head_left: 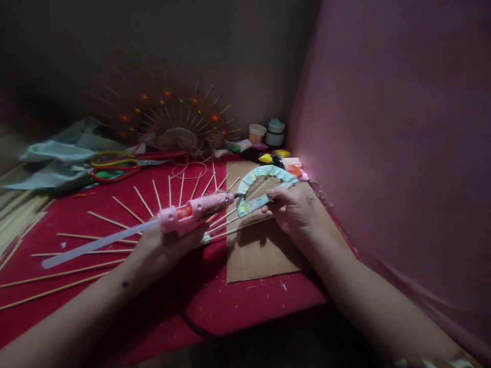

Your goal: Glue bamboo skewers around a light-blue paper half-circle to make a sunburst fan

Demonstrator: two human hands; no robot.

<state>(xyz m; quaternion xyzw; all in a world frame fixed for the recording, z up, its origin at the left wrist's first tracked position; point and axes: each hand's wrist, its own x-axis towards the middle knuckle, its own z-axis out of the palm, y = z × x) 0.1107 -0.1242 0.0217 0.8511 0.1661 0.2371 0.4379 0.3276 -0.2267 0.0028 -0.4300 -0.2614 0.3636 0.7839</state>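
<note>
My left hand is wrapped round a pink hot glue gun, with a long whitish glue stick sticking out of its back end. The gun's nozzle points right and meets the left side of a half-ring covered in pale blue-green material; whether it touches cannot be made out. My right hand pinches the straight lower bar of this half-ring and holds it above a brown cardboard sheet. Thin wooden sticks fan out on the red tabletop, partly hidden behind my left hand and the gun.
Scissors with red and yellow handles lie at the back left beside pale blue cloth. A finished-looking stick fan with red flowers leans behind. A small jar and cup stand at the back. Pink cloth hangs along the right.
</note>
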